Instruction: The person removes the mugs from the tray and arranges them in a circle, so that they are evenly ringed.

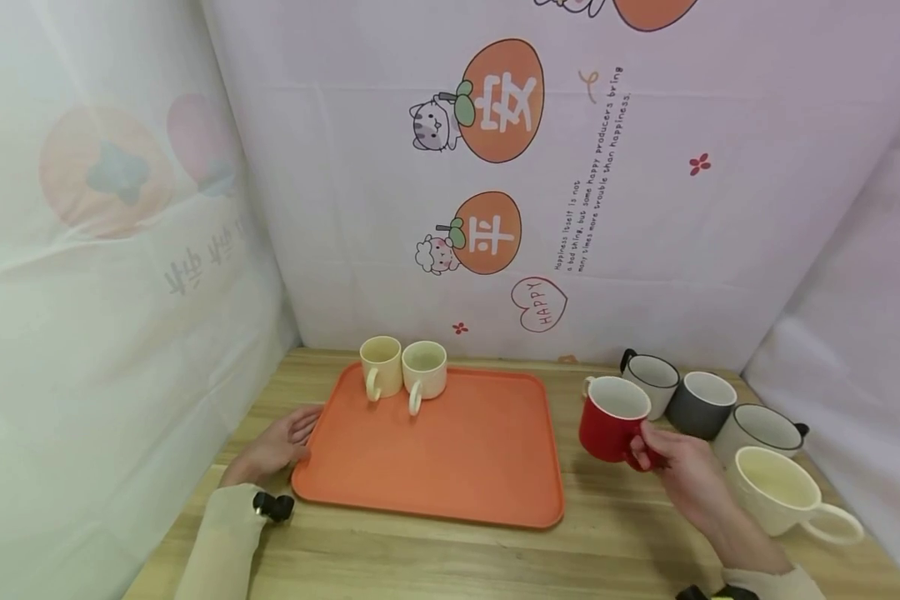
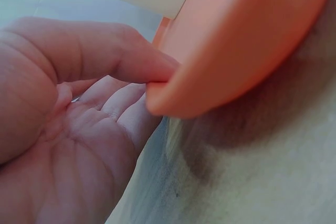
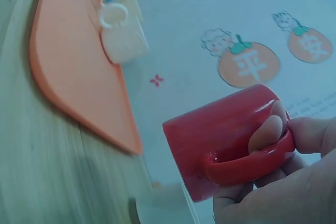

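Note:
My right hand grips the handle of a red mug with a white inside, holding it up right of the orange tray. The right wrist view shows the fingers hooked through the red handle, the thumb near the rim. At the tray's left edge is my left hand. In the left wrist view its thumb presses on the tray rim, and the other fingers lie against the outer side. Two cream mugs, a yellowish one and a paler one, stand at the tray's back left.
On the right stand a white mug with black rim, a dark grey cup, another black-rimmed mug and a large cream mug. A cream handle shows behind the red mug. Printed cloth walls enclose the wooden table.

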`<control>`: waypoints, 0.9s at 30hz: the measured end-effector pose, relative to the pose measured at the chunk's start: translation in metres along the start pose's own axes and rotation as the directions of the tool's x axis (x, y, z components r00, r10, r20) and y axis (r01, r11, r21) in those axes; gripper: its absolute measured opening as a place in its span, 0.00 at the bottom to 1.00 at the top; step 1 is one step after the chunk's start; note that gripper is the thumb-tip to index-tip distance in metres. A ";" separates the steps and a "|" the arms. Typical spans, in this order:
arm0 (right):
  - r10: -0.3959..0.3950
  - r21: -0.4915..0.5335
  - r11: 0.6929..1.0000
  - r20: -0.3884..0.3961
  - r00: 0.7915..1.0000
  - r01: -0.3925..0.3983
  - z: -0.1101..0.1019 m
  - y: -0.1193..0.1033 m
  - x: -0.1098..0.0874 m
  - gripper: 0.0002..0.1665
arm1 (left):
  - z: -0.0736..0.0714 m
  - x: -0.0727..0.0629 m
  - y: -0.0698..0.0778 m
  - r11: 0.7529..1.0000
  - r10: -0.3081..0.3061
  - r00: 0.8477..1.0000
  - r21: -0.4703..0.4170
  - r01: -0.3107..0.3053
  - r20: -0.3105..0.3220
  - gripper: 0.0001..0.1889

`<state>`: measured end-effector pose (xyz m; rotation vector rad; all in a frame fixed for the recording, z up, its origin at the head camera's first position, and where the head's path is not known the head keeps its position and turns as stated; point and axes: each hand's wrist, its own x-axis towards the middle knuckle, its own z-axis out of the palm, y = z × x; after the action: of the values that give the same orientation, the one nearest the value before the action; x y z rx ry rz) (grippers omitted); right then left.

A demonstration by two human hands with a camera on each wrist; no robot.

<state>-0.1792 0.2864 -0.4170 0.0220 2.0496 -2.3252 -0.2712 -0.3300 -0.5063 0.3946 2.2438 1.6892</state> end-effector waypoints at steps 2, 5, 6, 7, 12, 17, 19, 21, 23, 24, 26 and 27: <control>-0.030 0.016 0.999 -0.016 0.999 0.030 -0.011 0.003 -0.011 0.24 | 0.000 0.000 0.000 1.000 0.001 1.000 -0.003 -0.001 0.001 0.48; -0.047 0.043 0.998 -0.042 0.998 0.048 -0.027 0.008 -0.026 0.24 | 0.000 -0.001 -0.001 1.000 0.000 1.000 0.001 0.000 0.002 0.48; -0.051 0.055 0.997 -0.051 0.997 0.054 -0.031 0.010 -0.031 0.24 | 0.000 -0.001 -0.001 1.000 -0.001 1.000 0.002 0.001 0.001 0.48; -0.059 0.075 0.995 -0.057 0.997 0.063 -0.035 0.012 -0.035 0.24 | 0.000 -0.001 -0.001 1.000 -0.002 1.000 0.002 0.002 -0.001 0.48; -0.117 0.193 0.974 -0.009 0.993 0.116 -0.059 0.025 -0.055 0.26 | 0.002 -0.001 -0.003 1.000 -0.013 1.000 -0.006 0.013 -0.008 0.49; -0.073 0.114 0.991 0.002 0.997 0.072 -0.085 0.037 -0.073 0.26 | 0.005 0.001 -0.004 0.999 -0.029 1.000 -0.027 0.029 -0.001 0.50; -0.032 0.046 0.998 -0.005 0.999 0.033 -0.095 0.042 -0.077 0.26 | 0.005 0.002 -0.003 0.999 -0.031 1.000 -0.030 0.031 -0.006 0.50; 0.015 -0.017 1.000 -0.010 1.000 -0.016 -0.105 0.046 -0.079 0.25 | 0.005 0.002 -0.002 0.999 -0.024 1.000 -0.025 0.024 -0.009 0.49; 0.062 -0.070 0.996 -0.018 0.998 -0.064 -0.114 0.049 -0.080 0.25 | 0.004 0.002 -0.001 1.000 -0.017 1.000 -0.019 0.017 -0.008 0.49; 0.087 -0.093 0.992 -0.022 0.996 -0.089 -0.118 0.050 -0.080 0.25 | 0.004 0.002 -0.001 1.000 -0.016 1.000 -0.018 0.016 -0.009 0.49; 0.167 -0.187 0.966 -0.073 0.983 -0.178 -0.124 0.050 -0.079 0.25 | 0.003 0.003 -0.001 1.000 -0.014 1.000 -0.015 0.014 -0.006 0.49; 0.212 -0.229 0.946 -0.099 0.972 -0.230 -0.126 0.050 -0.079 0.25 | 0.003 0.003 -0.001 1.000 -0.015 1.000 -0.014 0.015 -0.005 0.49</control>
<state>-0.1004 0.4072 -0.4796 0.3176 2.2166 -1.9642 -0.2724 -0.3263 -0.5079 0.3701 2.2313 1.6995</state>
